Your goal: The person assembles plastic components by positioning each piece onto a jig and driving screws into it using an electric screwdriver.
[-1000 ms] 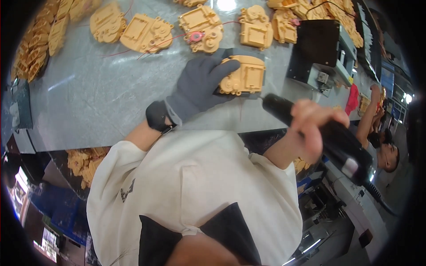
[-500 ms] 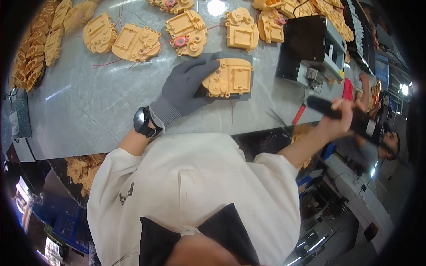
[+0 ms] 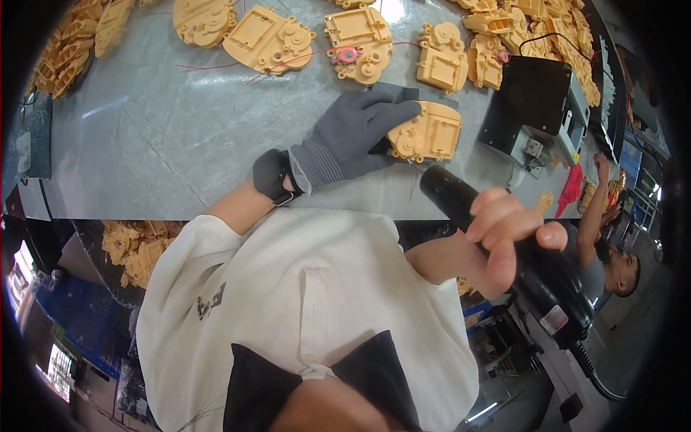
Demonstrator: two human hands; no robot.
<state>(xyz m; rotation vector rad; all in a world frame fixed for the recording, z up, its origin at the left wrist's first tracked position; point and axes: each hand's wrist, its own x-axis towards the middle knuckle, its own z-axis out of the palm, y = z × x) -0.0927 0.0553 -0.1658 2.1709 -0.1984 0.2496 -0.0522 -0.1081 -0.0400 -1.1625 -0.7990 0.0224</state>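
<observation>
My left hand point(image 3: 353, 133), in a grey knit glove, is closed on the left side of a yellow plastic housing point(image 3: 440, 129) with moulded gears and a square recess. The housing lies on a dark grey block point(image 3: 394, 92) on the table. My bare right hand point(image 3: 504, 237) is wrapped round a black corded electric screwdriver point(image 3: 554, 288), held at a slant. Its thin bit points at the housing's lower left edge; whether it touches a screw I cannot make out. A thin red wire hangs below the housing.
Several similar yellow housings point(image 3: 270, 41) lie along the far side of the grey table point(image 3: 144, 137), some with red wires. More are piled at the far right point(image 3: 568, 43) and far left. A black box-shaped machine point(image 3: 529, 93) stands at right, beside a red cloth point(image 3: 571, 191). A co-worker point(image 3: 612, 266) is beyond.
My right hand has brought the electric screwdriver leftward, its bit now at the housing's edge. My left hand still holds the housing. The whole scene has shifted rightward in view.
</observation>
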